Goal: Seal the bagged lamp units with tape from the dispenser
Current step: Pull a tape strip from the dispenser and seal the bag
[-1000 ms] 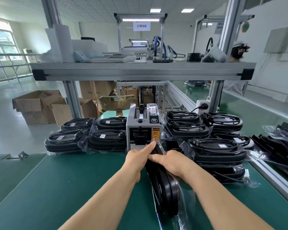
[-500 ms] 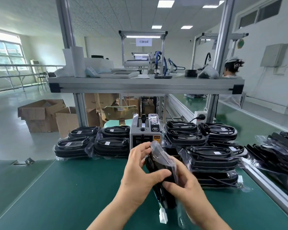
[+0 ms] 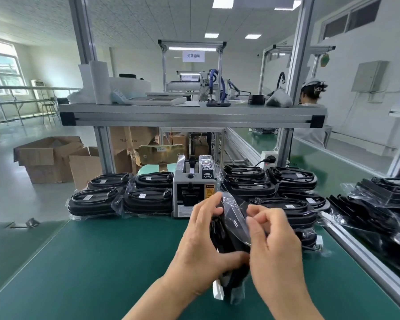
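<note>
Your left hand (image 3: 201, 245) is wrapped round the bagged lamp unit (image 3: 231, 232), which is on edge at the green mat (image 3: 102, 262), near the tape dispenser (image 3: 194, 183). Can't tell if the unit touches the mat. Your right hand (image 3: 272, 245) pinches the clear bag flap at the top. A white connector (image 3: 217, 291) shows at its lower end.

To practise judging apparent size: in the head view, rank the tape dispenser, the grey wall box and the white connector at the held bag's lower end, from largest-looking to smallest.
1. tape dispenser
2. grey wall box, which is far off, so its true size is unsure
3. white connector
</note>
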Motion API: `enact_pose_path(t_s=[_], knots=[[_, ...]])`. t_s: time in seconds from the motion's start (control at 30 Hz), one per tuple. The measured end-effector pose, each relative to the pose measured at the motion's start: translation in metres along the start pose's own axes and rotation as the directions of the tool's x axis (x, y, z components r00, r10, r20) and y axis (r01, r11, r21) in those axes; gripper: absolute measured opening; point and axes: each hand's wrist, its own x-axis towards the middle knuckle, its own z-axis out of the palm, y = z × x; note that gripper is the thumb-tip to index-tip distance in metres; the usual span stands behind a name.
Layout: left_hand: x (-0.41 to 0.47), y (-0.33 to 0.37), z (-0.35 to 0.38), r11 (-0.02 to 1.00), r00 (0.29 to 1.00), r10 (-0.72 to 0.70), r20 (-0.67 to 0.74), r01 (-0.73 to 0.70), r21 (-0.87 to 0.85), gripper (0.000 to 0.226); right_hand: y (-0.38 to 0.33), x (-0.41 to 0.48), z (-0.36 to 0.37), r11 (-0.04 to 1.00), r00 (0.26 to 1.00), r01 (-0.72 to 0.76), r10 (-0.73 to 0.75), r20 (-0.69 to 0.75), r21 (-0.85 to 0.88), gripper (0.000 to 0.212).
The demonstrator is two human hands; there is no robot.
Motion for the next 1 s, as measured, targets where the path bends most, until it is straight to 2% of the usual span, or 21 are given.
enact_pose_path(t_s=[0.07,0.1,0.13,0.2,0.23,0.3,0.37,0.43,0.53,0.63,0.73,0.8,0.83,0.87,0.9,0.93,1.0], knots=[[0.002,-0.002,-0.003,1.000,1.000,-0.004,-0.005,0.004,0.009,0.109,-0.003,0.000,-0.007,0.998,0.997,0.008,-0.003,-0.082,0.059,0.010],[0.002,-0.002,-0.003,1.000,1.000,-0.006,-0.008,0.006,0.007,0.108,-0.006,-0.001,-0.011,0.998,0.998,0.029,-0.025,-0.066,0.053,0.013],[0.003,-0.002,-0.004,1.000,1.000,-0.004,-0.011,0.004,0.002,0.107,-0.009,-0.001,-0.014,0.998,0.998,0.059,-0.059,-0.005,0.000,0.026],[0.003,-0.002,-0.002,1.000,1.000,0.009,-0.015,-0.009,-0.008,0.104,-0.009,-0.001,-0.014,0.961,0.983,0.133,-0.096,0.156,-0.244,0.045],[0.003,-0.003,-0.001,1.000,1.000,0.013,-0.013,-0.013,-0.008,0.102,-0.010,0.001,-0.011,0.912,0.968,0.192,-0.115,0.223,-0.364,0.041],[0.002,-0.002,0.000,1.000,1.000,0.005,0.002,-0.005,0.000,0.104,-0.012,0.007,-0.008,0.880,0.966,0.226,-0.146,0.214,-0.418,0.022],[0.002,-0.002,-0.002,1.000,1.000,0.005,0.009,-0.005,0.012,0.107,-0.009,0.013,-0.009,0.950,0.987,0.152,-0.133,0.087,-0.274,0.019],[0.003,-0.003,-0.004,1.000,1.000,0.008,0.005,-0.008,0.025,0.108,-0.004,0.014,-0.011,1.000,0.999,-0.027,0.027,-0.025,0.009,0.018],[0.003,-0.005,-0.007,0.999,0.999,0.024,0.034,-0.025,0.038,0.110,0.002,0.005,-0.009,0.934,0.969,-0.208,0.238,-0.070,0.292,0.016],[0.004,-0.006,-0.008,0.999,0.998,0.017,0.054,-0.019,0.035,0.109,0.007,-0.005,-0.002,0.898,0.955,-0.286,0.296,0.022,0.334,0.038],[0.004,-0.005,-0.012,0.999,0.993,0.035,0.110,-0.034,-0.008,0.105,0.011,-0.004,0.003,0.894,0.946,-0.323,0.306,0.102,0.310,0.035],[0.008,-0.011,-0.017,0.996,0.990,0.038,0.136,-0.026,-0.088,0.091,0.015,-0.001,0.004,0.907,0.943,-0.331,0.311,0.117,0.261,0.035],[0.011,-0.015,-0.019,0.984,0.996,-0.011,0.092,0.027,-0.173,0.076,0.017,0.001,0.004,0.909,0.943,-0.331,0.309,0.123,0.254,0.035],[0.017,-0.021,-0.020,0.952,0.993,-0.119,0.006,0.116,-0.283,0.056,0.018,0.003,0.004,0.906,0.943,-0.330,0.307,0.126,0.266,0.034],[0.026,-0.031,-0.021,0.899,0.953,-0.287,-0.099,0.232,-0.371,0.034,0.019,0.004,0.004,0.900,0.944,-0.328,0.305,0.123,0.285,0.033],[0.036,-0.043,-0.021,0.821,0.863,-0.471,-0.182,0.354,-0.448,0.019,0.020,0.006,0.004,0.896,0.944,-0.328,0.305,0.122,0.298,0.030],[0.061,-0.070,-0.021,0.629,0.653,-0.729,-0.208,0.518,-0.579,0.019,0.020,0.007,0.006,0.891,0.942,-0.334,0.305,0.139,0.309,0.029]])
